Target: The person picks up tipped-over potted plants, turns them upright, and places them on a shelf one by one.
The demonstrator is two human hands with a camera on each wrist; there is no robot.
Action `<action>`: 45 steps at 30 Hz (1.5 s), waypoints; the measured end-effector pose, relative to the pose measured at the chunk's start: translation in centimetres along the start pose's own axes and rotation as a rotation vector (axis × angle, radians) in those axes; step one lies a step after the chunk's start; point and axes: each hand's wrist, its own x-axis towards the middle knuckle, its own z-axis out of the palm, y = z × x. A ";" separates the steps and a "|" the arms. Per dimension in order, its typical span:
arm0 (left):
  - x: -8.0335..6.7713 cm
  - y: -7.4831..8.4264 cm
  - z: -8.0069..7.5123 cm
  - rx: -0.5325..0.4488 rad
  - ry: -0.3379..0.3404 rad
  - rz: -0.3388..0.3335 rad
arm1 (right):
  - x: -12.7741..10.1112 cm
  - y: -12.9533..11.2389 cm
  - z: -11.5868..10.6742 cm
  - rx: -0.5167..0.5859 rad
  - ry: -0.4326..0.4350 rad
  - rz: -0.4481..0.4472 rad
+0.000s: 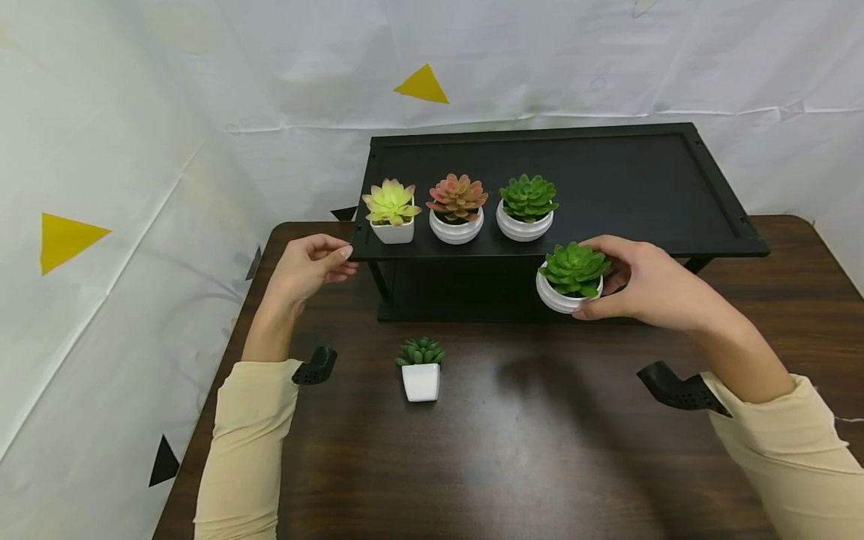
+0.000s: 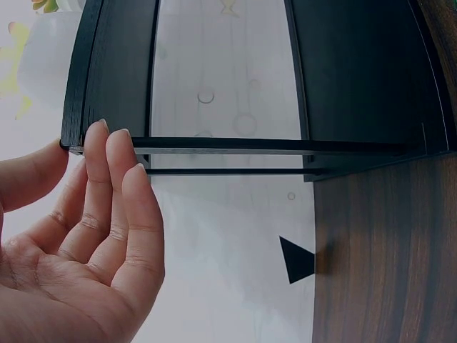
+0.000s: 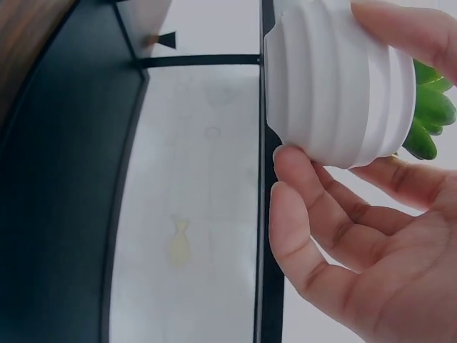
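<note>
My right hand (image 1: 648,289) grips a potted green succulent (image 1: 572,274), thumb and fingers about its round white ribbed pot (image 3: 335,86), in front of the black shelf's (image 1: 628,187) upper board. At the board's front left corner my left hand (image 1: 310,270) pinches the edge, thumb on top and fingers underneath, as the left wrist view shows. Along the board's front left stand a yellow succulent (image 1: 391,204) in a square pot, a reddish succulent (image 1: 457,202) and another green succulent (image 1: 528,201) in round white pots.
A dark green succulent (image 1: 421,367) in a square white pot is on the brown wooden table (image 1: 472,480), in front of the shelf. The shelf's lower board (image 3: 57,179) lies beneath the upper one. White sheeting (image 1: 304,75) hangs behind and at the left.
</note>
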 end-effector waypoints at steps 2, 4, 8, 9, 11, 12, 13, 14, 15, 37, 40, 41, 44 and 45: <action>0.0 0.0 0.0 -0.002 0.000 0.000 | 0.0 -0.1 -0.3 0.000 0.005 0.007; 0.0 0.0 0.0 -0.002 -0.001 0.000 | 0.0 -0.2 -0.7 -0.002 0.015 0.018; 0.0 0.0 0.0 -0.001 -0.002 -0.003 | 0.0 -0.4 -1.3 0.002 0.034 0.050; 0.0 0.0 0.0 0.002 -0.002 -0.003 | 0.1 -0.4 -1.4 0.002 0.038 0.057; 0.0 0.0 -0.1 0.003 -0.002 -0.003 | 0.1 -0.4 -1.7 0.002 0.040 0.072; 0.0 0.0 -0.1 0.003 -0.002 -0.003 | 0.2 -0.3 -1.9 -0.003 0.042 0.076; 0.0 0.0 -0.1 0.002 -0.003 -0.003 | 0.2 -0.3 -2.1 -0.011 0.042 0.083; 0.0 0.0 -0.1 0.004 -0.003 -0.003 | 0.3 -0.2 -2.3 -0.017 0.041 0.091; 0.0 0.0 -0.1 0.003 -0.003 -0.003 | 0.4 -0.2 -2.4 -0.025 0.041 0.098; 0.1 -0.1 0.0 -0.013 -0.001 0.005 | 2.5 0.8 -4.7 -0.154 0.043 0.139; 0.1 -0.1 0.0 -0.010 -0.001 0.004 | 2.7 0.8 -4.8 -0.149 0.044 0.141; 0.1 -0.1 0.0 -0.010 -0.001 0.004 | 2.8 0.9 -4.9 -0.147 0.043 0.143; 0.1 -0.1 0.0 -0.010 -0.001 0.003 | 3.0 0.9 -5.0 -0.156 0.042 0.149; 0.1 -0.1 0.0 -0.011 -0.002 0.004 | 3.1 0.9 -5.0 -0.160 0.042 0.149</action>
